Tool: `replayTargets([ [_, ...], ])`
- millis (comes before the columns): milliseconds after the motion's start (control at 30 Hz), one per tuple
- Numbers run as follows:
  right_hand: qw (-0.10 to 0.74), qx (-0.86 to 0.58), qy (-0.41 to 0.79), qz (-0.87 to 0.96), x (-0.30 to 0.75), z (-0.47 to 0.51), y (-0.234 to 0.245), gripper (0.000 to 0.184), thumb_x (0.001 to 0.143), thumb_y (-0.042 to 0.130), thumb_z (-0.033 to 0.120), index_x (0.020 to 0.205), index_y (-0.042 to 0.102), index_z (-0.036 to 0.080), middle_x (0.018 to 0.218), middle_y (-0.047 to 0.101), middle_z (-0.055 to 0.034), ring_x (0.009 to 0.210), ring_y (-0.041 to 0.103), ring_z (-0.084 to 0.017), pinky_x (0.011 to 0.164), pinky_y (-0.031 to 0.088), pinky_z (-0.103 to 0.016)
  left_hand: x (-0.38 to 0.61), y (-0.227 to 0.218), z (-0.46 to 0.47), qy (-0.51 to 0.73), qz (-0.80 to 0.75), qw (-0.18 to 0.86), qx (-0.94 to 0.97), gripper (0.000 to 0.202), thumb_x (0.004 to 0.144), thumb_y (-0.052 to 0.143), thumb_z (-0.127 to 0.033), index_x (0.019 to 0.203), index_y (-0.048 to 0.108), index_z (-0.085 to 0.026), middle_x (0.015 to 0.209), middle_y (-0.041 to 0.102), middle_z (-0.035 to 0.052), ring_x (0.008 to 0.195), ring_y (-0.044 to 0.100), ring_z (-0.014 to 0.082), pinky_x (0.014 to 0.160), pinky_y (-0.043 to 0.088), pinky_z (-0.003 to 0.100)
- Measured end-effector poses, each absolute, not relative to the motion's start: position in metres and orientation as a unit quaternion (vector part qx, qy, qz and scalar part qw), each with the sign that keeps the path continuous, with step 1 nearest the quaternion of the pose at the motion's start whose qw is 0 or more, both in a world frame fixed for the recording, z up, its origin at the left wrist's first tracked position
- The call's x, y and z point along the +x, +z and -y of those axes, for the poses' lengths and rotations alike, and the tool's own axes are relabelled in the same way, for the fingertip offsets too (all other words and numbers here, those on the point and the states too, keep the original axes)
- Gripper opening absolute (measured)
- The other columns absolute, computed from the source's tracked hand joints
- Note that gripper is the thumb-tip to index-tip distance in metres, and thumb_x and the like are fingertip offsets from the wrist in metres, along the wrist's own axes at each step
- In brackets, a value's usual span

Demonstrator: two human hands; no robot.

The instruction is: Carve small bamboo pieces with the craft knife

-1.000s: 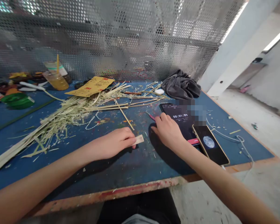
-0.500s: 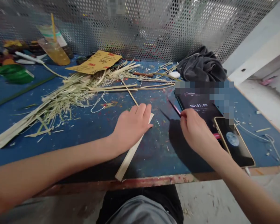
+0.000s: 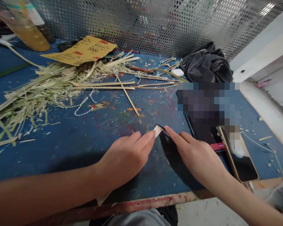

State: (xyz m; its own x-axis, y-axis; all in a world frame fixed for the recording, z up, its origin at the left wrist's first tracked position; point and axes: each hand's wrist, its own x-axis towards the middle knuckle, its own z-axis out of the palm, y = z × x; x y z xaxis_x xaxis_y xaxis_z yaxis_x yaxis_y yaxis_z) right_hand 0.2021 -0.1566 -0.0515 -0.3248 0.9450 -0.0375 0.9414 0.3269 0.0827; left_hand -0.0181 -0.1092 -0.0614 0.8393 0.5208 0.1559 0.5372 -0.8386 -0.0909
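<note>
My left hand (image 3: 126,157) lies flat, fingers stretched out, on a pale bamboo strip (image 3: 158,130). It pins the strip to the blue table (image 3: 68,147). The strip's far tip shows past my fingertips, and its near end pokes out under my wrist at the table edge. My right hand (image 3: 195,157) rests just to the right, fingers together, forefinger pointing at the strip's tip. A thin dark point (image 3: 162,127) sticks out from under that forefinger and touches the tip. The rest of this tool is hidden under the hand.
A heap of bamboo strips and shavings (image 3: 44,91) covers the left and back. Yellow sandpaper (image 3: 85,50), a plastic cup (image 3: 25,28) and a dark cloth (image 3: 206,67) lie by the perforated metal wall. Two phones (image 3: 238,157) and a white cable (image 3: 273,150) sit at the right.
My right hand picked up a thin pink-handled tool beside the phone and brought it left to the strip's tip. My left hand shifted along the strip. The camera tilted down and closer.
</note>
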Motion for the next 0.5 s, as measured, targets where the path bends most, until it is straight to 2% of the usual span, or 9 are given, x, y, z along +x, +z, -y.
replayTargets([
  [133,0.062,0.571,0.039,-0.818,0.201,0.162,-0.045,0.057,0.089,0.043,0.008,0.145,0.035,0.018,0.083,0.060,-0.0027,0.056,0.059,-0.013,0.048,0.044,-0.025,-0.018,-0.062,0.108,-0.057,0.274,0.057,-0.958,0.044,0.088,0.048,-0.014,0.131,0.052,-0.013,0.131,0.059,0.0069,0.088,0.060,0.0190,0.062,0.050,0.031],
  [233,0.097,0.558,0.055,-0.822,0.195,0.161,-0.038,0.061,0.085,0.047,0.007,0.144,0.038,0.018,0.081,0.060,-0.0026,0.053,0.058,-0.013,0.046,0.043,-0.025,-0.017,-0.063,0.108,-0.058,0.273,0.061,-0.958,0.045,0.089,0.045,-0.015,0.133,0.051,-0.015,0.132,0.058,0.0074,0.089,0.060,0.0184,0.062,0.049,0.030],
  [367,0.117,0.550,0.099,-0.821,0.189,0.162,-0.033,0.066,0.080,0.050,0.006,0.144,0.040,0.019,0.076,0.059,-0.0012,0.047,0.055,-0.012,0.040,0.037,-0.025,-0.014,-0.066,0.110,-0.074,0.246,0.094,-0.962,0.044,0.087,0.044,-0.012,0.130,0.053,-0.010,0.125,0.061,0.0114,0.079,0.058,0.0171,0.057,0.047,0.029],
  [500,0.112,0.542,0.109,-0.826,0.186,0.164,-0.031,0.067,0.078,0.047,0.005,0.144,0.041,0.019,0.075,0.058,-0.0011,0.046,0.054,-0.013,0.039,0.035,-0.027,-0.013,-0.068,0.111,-0.097,0.236,0.107,-0.961,0.043,0.086,0.040,-0.008,0.126,0.054,-0.006,0.118,0.063,0.0114,0.077,0.057,0.0174,0.055,0.047,0.029],
])
